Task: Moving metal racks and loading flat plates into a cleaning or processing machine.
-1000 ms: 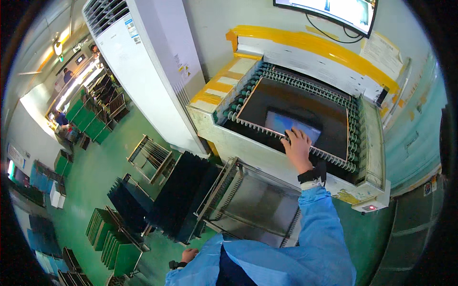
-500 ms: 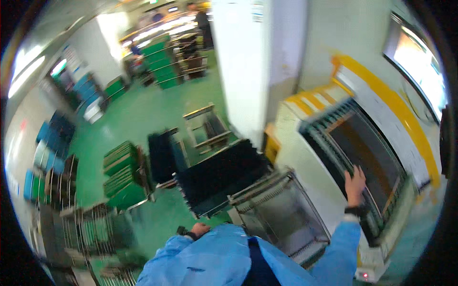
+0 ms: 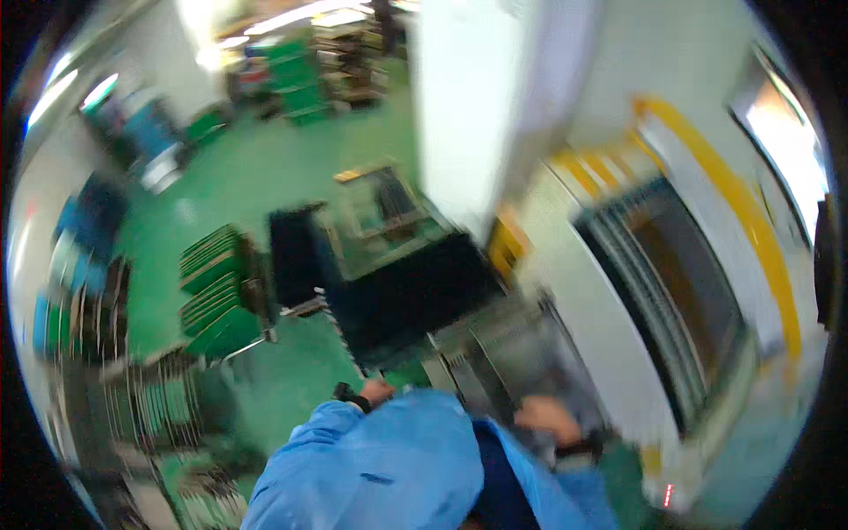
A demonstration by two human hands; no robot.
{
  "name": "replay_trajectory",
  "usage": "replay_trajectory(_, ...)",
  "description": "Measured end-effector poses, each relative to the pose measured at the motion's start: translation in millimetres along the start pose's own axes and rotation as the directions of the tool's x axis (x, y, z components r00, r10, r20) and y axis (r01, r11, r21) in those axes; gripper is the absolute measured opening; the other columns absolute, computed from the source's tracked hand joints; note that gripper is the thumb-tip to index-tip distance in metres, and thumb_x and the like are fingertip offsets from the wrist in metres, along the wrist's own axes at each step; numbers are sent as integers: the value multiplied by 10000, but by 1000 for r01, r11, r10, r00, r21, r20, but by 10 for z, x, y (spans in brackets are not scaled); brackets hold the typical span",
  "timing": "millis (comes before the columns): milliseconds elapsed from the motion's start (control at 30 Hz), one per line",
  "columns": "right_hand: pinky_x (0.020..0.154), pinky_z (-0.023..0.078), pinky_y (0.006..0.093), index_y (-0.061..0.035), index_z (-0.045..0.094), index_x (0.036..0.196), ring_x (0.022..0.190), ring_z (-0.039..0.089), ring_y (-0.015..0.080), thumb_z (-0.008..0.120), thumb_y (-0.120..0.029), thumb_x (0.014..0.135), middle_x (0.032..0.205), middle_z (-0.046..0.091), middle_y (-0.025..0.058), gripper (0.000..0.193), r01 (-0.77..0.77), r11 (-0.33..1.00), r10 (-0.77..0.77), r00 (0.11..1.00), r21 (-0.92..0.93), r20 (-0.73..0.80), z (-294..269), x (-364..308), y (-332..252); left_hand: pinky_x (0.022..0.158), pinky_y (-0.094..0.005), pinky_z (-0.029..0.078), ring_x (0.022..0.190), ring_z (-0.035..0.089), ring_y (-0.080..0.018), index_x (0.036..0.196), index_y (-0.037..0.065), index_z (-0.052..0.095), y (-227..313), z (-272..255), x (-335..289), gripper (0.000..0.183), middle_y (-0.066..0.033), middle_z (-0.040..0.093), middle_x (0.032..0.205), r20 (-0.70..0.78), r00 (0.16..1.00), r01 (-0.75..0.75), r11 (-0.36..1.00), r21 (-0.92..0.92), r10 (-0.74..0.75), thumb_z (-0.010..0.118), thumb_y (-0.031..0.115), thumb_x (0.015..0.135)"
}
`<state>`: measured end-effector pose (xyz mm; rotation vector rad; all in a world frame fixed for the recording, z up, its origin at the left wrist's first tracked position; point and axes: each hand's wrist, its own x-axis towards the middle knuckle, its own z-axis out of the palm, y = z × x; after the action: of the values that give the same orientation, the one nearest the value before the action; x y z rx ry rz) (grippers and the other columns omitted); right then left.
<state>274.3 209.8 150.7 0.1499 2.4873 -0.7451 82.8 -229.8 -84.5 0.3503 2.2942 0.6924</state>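
Note:
My right hand [image 3: 548,418] is smeared by motion over a grey metal-framed rack [image 3: 481,362] at the lower right; its fingers do not show clearly. I cannot tell whether it touches the rack. Close to the front of my blue work jacket is my left hand [image 3: 378,391], partly hidden by the sleeve and blurred. The near end of a long black slotted rack [image 3: 415,300] lies just beyond it. To the right stands a white machine [image 3: 609,327] with a dark slatted bed [image 3: 693,283], apart from my right hand.
Racks with green panels [image 3: 216,291] stand at the left, with more slatted racks [image 3: 155,406] nearer. A metal frame cart [image 3: 380,208] stands behind the black rack. A white pillar [image 3: 468,106] rises beyond it. Stacked green crates [image 3: 296,79] are far back on the green floor [image 3: 238,177].
My right hand has left the machine's bed and moved left and down over the grey rack. My left hand stays near my jacket. The whole view has shifted slightly.

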Motion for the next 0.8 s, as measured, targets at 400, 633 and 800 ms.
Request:
replay_trajectory(400, 628, 474, 465, -49, 663, 745, 719, 617, 367, 668, -368, 720, 725, 636, 164, 320, -53, 986, 22, 981, -159, -191, -707, 130, -583, 494, -232, 355, 550, 477, -80, 810, 23, 645, 703, -725, -332, 212, 24, 546, 649, 175, 982, 138, 910, -392, -74, 622, 228, 858)
replay_trajectory(633, 584, 500, 456, 5, 654, 653, 648, 629, 361, 672, -259, 630, 652, 620, 196, 265, 15, 973, -59, 980, -230, -188, -457, 406, -711, 548, -241, 402, 621, 525, -95, 878, 29, 629, 419, -683, -164, 214, -5, 598, 729, 292, 956, 151, 849, -506, 4, 602, 242, 884)
replay_trajectory(800, 542, 496, 442, -7, 645, 615, 621, 633, 341, 665, -205, 609, 633, 621, 175, 200, -41, 952, -19, 981, -303, -194, -419, 580, -827, 718, -260, 467, 789, 596, -127, 937, 21, 621, 1562, -1151, -312, 243, -48, 649, 864, 399, 906, 119, 819, -562, 143, 573, 259, 916)
